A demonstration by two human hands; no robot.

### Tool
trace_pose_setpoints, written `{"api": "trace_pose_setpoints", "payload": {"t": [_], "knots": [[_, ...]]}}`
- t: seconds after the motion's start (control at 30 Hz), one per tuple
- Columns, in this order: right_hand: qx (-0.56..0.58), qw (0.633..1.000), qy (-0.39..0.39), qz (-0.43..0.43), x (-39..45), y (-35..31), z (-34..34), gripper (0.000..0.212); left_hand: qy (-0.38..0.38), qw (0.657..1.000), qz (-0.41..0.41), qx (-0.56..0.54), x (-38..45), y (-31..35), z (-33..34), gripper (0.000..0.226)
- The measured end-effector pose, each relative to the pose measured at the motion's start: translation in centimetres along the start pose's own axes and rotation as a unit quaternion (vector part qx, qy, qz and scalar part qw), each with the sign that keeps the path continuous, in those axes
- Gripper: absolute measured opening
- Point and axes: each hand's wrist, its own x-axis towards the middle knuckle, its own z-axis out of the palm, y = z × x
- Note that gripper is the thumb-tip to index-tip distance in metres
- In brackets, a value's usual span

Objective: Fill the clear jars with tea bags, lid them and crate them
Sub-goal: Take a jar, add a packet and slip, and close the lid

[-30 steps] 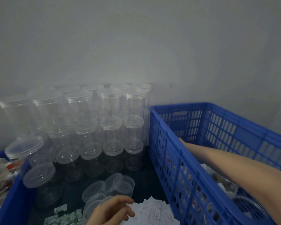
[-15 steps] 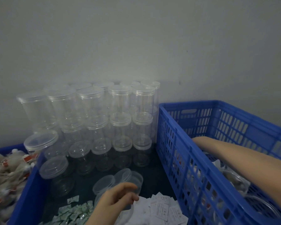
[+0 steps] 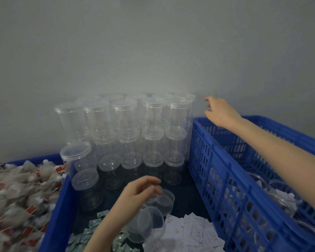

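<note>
- A stack of clear lidded jars (image 3: 154, 117) stands against the wall, tiered in rows, between the two hands and beyond the left fingers.
- The left hand (image 3: 135, 193) hovers low over a few loose lids (image 3: 164, 197) and an open jar (image 3: 145, 226) lying tilted just below its fingers; the fingers (image 3: 153, 180) are loosely curled, and they seem to hold nothing, though the clear plastic under them makes that hard to judge.
- The right hand (image 3: 219, 111) is raised above the far corner of the blue crate (image 3: 244, 206), its fingers (image 3: 208, 103) relaxed and slightly spread, gripping nothing, near the right edge of the jar stack but apart from it.
- Inside the crate, under the right forearm, clear jars (image 3: 273, 186) with white contents lie or stand; blur hides how many.
- Below the left fingers, toward the viewer, small greenish packets (image 3: 96, 226) lie on the left and white printed slips (image 3: 195, 231) on the right.
- Far to the left of the left fingers, a blue bin (image 3: 60, 206) holds a heap of tea bags (image 3: 16, 193) with strings and red tags.
- A plain grey wall (image 3: 153, 42) stands behind everything.
</note>
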Motion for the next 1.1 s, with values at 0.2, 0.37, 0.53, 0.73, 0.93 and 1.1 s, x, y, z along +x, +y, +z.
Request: {"api": "trace_pose_setpoints", "payload": {"t": [0.2,0.37,0.53,0.73,0.93,1.1], "knots": [[0.204,0.978,0.049,-0.010,0.4,-4.9,4.3,0.058,0.066,0.997,0.024,-0.022,0.1,1.1,-2.2,0.024],[0.238,0.969,0.060,0.021,1.3,-6.6,7.2,0.093,0.070,0.996,0.038,-0.029,-0.5,1.1,-2.7,0.024],[0.307,0.939,0.146,0.054,1.6,-7.5,8.9,0.086,0.069,0.996,0.040,-0.025,-1.0,0.9,-2.8,0.023],[0.328,0.899,0.284,0.057,-0.1,-7.6,8.5,0.076,0.094,0.993,0.055,-0.043,-1.5,1.4,-3.3,0.025],[0.394,0.857,0.333,0.018,-4.8,-9.6,6.6,0.091,0.149,0.983,0.089,-0.062,-1.9,3.1,-4.1,0.024],[0.453,0.884,0.107,-0.031,-10.9,-12.1,7.6,0.119,0.197,0.971,0.123,-0.048,-1.9,4.0,-4.1,0.047]]}}
